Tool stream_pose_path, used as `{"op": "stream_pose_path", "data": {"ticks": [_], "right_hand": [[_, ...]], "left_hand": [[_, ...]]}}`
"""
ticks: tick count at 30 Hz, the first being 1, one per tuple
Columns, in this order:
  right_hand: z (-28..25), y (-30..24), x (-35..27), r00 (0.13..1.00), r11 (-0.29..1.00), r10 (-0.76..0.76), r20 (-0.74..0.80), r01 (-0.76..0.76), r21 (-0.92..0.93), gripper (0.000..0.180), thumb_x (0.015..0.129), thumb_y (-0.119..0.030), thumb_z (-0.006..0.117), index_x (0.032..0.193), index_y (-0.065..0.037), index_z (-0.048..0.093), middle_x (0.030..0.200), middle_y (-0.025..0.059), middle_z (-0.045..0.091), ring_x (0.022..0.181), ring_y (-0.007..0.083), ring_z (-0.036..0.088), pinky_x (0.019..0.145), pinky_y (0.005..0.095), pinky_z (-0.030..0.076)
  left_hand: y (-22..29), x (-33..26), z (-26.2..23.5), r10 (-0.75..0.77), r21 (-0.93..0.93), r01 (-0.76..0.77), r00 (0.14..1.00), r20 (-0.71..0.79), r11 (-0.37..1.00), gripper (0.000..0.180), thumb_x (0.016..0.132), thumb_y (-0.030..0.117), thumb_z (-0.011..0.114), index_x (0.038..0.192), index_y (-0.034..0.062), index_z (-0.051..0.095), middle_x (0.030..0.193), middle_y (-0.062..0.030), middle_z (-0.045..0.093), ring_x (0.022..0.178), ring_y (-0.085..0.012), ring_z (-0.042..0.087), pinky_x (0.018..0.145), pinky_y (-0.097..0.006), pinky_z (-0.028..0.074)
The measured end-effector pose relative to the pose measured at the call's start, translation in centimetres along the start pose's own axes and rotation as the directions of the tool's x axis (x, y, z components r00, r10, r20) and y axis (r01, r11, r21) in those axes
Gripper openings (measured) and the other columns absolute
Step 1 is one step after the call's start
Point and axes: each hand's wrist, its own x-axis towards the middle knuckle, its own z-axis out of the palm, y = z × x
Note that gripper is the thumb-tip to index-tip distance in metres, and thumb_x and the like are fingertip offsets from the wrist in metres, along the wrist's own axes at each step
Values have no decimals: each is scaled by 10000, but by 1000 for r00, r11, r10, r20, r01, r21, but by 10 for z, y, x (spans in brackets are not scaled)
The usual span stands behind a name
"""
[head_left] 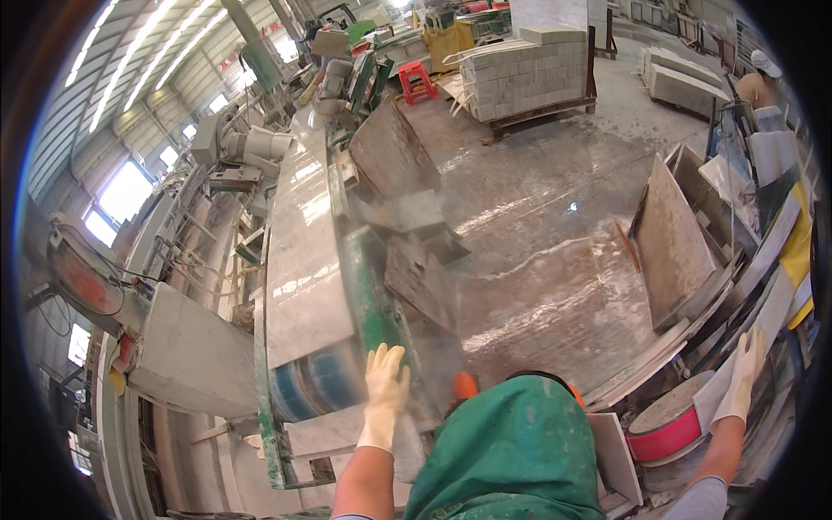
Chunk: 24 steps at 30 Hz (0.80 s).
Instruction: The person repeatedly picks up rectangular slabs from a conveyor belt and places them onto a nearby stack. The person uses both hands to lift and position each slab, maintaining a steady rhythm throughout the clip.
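Note:
My left hand (385,387), in a pale rubber glove, lies at the green-painted side rail (374,299) of a long machine. Its fingers are stretched out, with nothing held in them. A long pale stone slab (303,295) lies on the machine bed, beyond a blue roller or belt (319,384) just left of that hand. Out to the right, my right hand (742,377), gloved alike, reaches over a pale stone piece (712,397) among leaning strips. Its fingers look extended; whether the palm touches the piece cannot be made out.
A red-sided round tub (666,444) sits by my right forearm. Brown boards (672,243) lean at the right. Wet floor (546,269) stretches ahead to a pallet of stacked blocks (527,82) and a red stool (417,82). Another person (761,87) is at the far right.

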Motion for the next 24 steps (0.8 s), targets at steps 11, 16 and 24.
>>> {"op": "stream_pose_path", "data": {"ticks": [11, 16, 24], "right_hand": [[-45, -38, -57, 993, 995, 89, 80, -86, -40, 617, 984, -523, 426, 1460, -130, 435, 1515, 146, 402, 1399, 331, 361, 1106, 512, 322], [-44, -41, -97, 999, 999, 35, 36, -36, 10, 626, 968, -511, 472, 1455, -120, 445, 1471, 206, 436, 1374, 396, 371, 1121, 489, 311], [-82, -79, -141, 896, 932, 349, 275, -362, -3, 1002, 711, -524, 736, 1546, -228, 269, 1591, 206, 207, 1429, 392, 294, 1150, 547, 259]], "left_hand": [[0, -3, 1, -61, -104, 54, 996, -65, 993, 394, 759, 56, 707, 1146, 86, 640, 1175, -134, 665, 1233, -375, 545, 1118, -481, 345], [-2, -4, 4, -55, -145, 38, 991, -121, 989, 380, 741, 61, 710, 1113, 100, 640, 1109, -116, 677, 1208, -379, 555, 1092, -506, 369], [-4, -4, 2, -44, -190, 1, 974, -221, 982, 328, 732, 85, 694, 1053, 87, 624, 1032, -124, 679, 1151, -380, 576, 1057, -512, 397]]}}
